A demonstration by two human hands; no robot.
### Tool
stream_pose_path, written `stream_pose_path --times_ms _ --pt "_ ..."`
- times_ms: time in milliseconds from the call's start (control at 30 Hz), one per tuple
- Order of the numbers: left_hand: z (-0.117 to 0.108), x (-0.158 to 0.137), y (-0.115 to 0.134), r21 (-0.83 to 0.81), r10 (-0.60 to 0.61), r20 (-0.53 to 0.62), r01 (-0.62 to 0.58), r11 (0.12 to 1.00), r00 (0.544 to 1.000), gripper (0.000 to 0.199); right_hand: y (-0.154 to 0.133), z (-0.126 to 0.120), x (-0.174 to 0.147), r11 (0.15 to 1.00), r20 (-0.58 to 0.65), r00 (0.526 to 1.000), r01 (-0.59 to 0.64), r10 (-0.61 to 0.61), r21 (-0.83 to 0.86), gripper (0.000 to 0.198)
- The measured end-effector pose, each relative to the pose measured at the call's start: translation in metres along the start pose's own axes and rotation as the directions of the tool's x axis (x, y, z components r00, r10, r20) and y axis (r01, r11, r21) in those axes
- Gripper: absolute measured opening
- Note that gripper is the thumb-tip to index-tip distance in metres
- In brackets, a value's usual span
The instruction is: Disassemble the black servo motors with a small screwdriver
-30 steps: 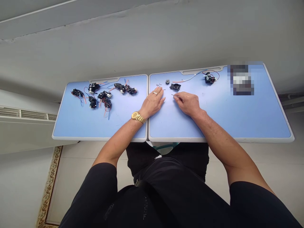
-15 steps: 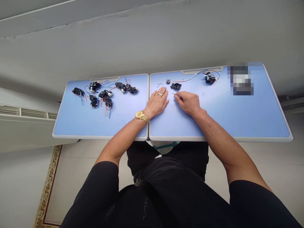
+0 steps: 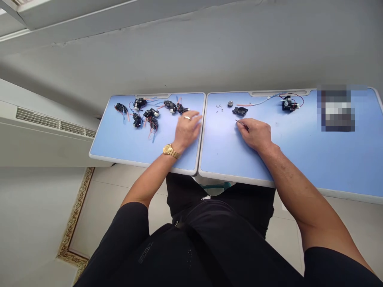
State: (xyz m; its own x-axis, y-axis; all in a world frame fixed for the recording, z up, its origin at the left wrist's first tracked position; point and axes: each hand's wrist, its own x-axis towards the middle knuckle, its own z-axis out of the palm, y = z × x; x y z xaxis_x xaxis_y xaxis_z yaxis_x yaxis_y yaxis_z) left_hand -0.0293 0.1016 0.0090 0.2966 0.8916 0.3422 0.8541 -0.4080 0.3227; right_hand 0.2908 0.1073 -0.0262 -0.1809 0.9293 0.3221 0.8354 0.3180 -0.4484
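My left hand is lifted over the right side of the left tabletop, fingers apart and slightly blurred, with nothing seen in it. Just beyond its fingers lies a small black motor assembly. On the right tabletop my right hand pinches a slim, dark, pointed metal tool; most of the tool is hidden in the fist. Close beyond the tip sit a black plastic housing and a round metal-and-black part. Several tiny screws are scattered left of these.
Several black motor assemblies with red and blue wires lie on the left table. Another wired assembly sits at the back of the right table, left of a pixelated object. A narrow gap separates the tables; a wall stands behind.
My left hand has risen from beside the screws and moved left over the other table. My right hand still grips the thin tool near the housing. The view has turned left.
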Motion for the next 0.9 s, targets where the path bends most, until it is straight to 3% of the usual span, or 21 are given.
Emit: stream_pose_path --times_ms 100,167,300,433,533,600,667,733,800,900 --pt "-0.018 0.015 -0.033 0.091 -0.172 -0.045 0.176 0.980 0.984 0.047 -0.001 0.000 0.000 1.000 -0.008 1.000 -0.008 0.008 0.014 0.033" --pt "-0.022 0.026 -0.048 0.109 -0.195 -0.011 0.195 0.975 0.981 0.050 -0.002 -0.001 0.001 1.000 -0.008 1.000 -0.015 0.015 0.018 0.032" --pt "-0.018 0.040 -0.062 0.061 -0.165 0.025 0.163 0.985 0.986 0.027 -0.003 -0.001 0.002 1.000 -0.003 1.000 -0.021 0.021 0.014 0.032" --pt "-0.019 0.046 -0.060 0.031 -0.157 0.051 0.155 0.987 0.986 0.009 -0.003 -0.002 0.002 1.000 0.003 1.000 -0.028 0.028 0.015 0.034" --pt "-0.029 0.045 -0.044 -0.025 -0.137 0.057 0.139 0.990 0.989 0.012 -0.004 -0.002 0.002 0.999 0.011 0.999 -0.038 0.037 0.019 0.034" --pt "-0.034 0.044 -0.031 -0.172 -0.092 0.065 0.102 0.980 0.994 0.021 -0.004 -0.002 0.002 0.999 0.015 0.999 -0.039 0.039 0.012 0.034" --pt "-0.033 0.044 -0.018 -0.473 -0.018 0.102 0.065 0.878 0.995 0.033 -0.004 -0.002 0.003 0.999 0.020 0.999 -0.037 0.037 0.006 0.034" --pt "-0.026 0.046 -0.009 -0.742 -0.010 0.180 0.143 0.655 0.984 0.051 -0.005 -0.002 0.003 0.999 0.023 0.999 -0.039 0.039 0.003 0.033" --pt "-0.018 0.049 -0.003 -0.855 -0.005 0.279 0.251 0.454 0.960 0.064 -0.005 -0.002 0.004 0.999 0.026 0.999 -0.043 0.043 0.001 0.032" --pt "-0.008 0.053 0.003 -0.890 -0.012 0.315 0.300 0.342 0.949 0.070 -0.006 -0.003 0.004 0.999 0.031 0.998 -0.046 0.046 0.003 0.032"
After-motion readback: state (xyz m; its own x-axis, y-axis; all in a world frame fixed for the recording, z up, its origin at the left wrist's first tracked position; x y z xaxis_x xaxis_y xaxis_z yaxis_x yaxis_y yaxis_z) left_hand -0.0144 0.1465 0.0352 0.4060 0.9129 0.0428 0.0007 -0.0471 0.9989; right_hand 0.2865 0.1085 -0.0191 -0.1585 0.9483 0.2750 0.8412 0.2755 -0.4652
